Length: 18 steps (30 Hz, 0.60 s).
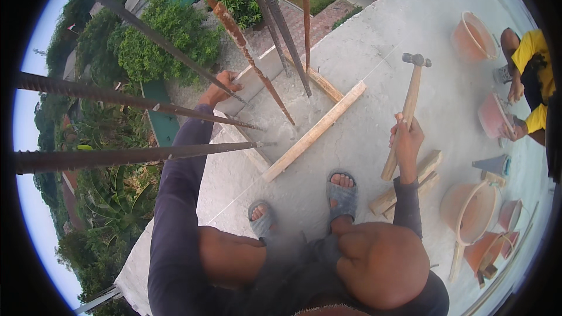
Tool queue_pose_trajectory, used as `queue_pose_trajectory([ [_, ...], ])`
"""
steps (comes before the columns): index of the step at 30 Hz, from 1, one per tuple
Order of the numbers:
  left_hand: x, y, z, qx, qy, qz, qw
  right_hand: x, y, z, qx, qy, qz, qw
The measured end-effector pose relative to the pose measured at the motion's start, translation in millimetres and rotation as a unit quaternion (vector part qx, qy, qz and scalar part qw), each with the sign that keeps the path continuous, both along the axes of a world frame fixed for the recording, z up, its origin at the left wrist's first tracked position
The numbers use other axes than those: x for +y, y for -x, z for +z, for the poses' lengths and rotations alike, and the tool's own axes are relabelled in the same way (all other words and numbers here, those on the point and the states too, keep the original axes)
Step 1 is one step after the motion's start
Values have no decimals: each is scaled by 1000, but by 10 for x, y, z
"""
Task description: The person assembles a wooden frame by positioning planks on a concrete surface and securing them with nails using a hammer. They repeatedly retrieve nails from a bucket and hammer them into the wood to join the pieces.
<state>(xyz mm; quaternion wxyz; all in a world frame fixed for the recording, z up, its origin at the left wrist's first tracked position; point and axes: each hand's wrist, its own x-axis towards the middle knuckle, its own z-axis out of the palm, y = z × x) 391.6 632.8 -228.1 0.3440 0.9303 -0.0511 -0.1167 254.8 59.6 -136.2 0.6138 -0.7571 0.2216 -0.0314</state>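
My right hand (407,140) is wrapped round the wooden handle of a hammer (410,96), its metal head raised and pointing away from me. At the slab's outer edge, my left hand (222,89) grips a pale board (253,82) standing on edge. This board is the outer side of a low four-sided timber frame. A wooden batten (316,131) makes the near side, another batten (319,85) the far side, and a shorter piece (246,143) the left side. Several ribbed, rusty steel bars (249,55) rise from the concrete inside the frame.
A taut string (234,200) crosses the slab along the near batten. Offcuts of wood (404,190) lie by my right forearm. At right are orange buckets (468,213), a trowel-like tool (493,165) and a person in yellow (535,61). Beyond the slab's left edge is a drop to trees (158,44).
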Motion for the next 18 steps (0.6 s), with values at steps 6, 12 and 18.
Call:
queue_pose_trajectory([
  [6, -85, 118, 163, 27, -22, 5, 999, 25, -22, -158, 9, -14, 17, 1000],
  [12, -105, 59, 157, 48, 14, -18, 999, 64, -87, -197, 28, 16, 62, 998],
  [18, -134, 160, 84, 47, 10, 37, 998, 162, -655, -154, -82, 243, 233, 938],
])
